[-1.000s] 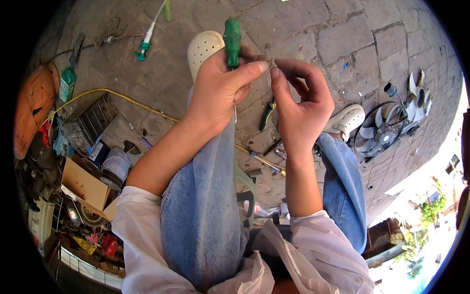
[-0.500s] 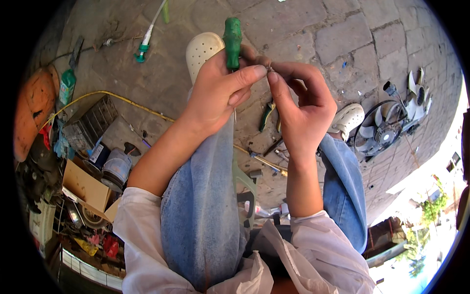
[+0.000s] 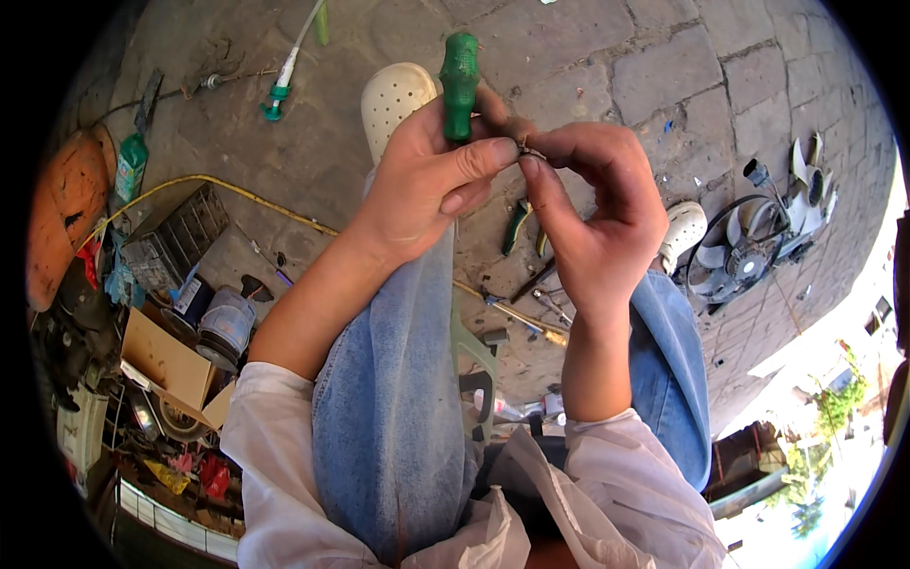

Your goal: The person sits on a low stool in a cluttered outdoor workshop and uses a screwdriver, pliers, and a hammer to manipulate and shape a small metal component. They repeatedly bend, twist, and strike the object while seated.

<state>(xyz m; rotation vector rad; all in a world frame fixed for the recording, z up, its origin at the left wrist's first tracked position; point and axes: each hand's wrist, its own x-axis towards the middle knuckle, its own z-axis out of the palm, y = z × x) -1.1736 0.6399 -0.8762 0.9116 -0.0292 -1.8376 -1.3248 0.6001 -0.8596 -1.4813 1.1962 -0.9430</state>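
Note:
My left hand (image 3: 412,185) is closed round a screwdriver (image 3: 460,85), whose green handle sticks up past my fingers. Its thin shaft shows only in part below the hand. Between the fingertips of both hands is a small, thin, dark piece (image 3: 534,152), too small to name. My right hand (image 3: 611,223) pinches it with thumb and forefinger, the other fingers curled behind. On the ground beyond my hands, a pair of pliers (image 3: 516,226) with green-and-black handles lies between my legs.
Fan blades with a motor (image 3: 744,256) lie on the paving at right. At left are a cardboard box (image 3: 171,365), a grey crate (image 3: 175,237), a blue-and-white tub (image 3: 226,327) and a yellow hose (image 3: 256,209). A green-and-white nozzle (image 3: 280,90) lies at upper left.
My right hand has shifted slightly right and down, its fingertips opening a little from the left's, and more of the small piece shows. The screwdriver handle has moved slightly right and turned more upright.

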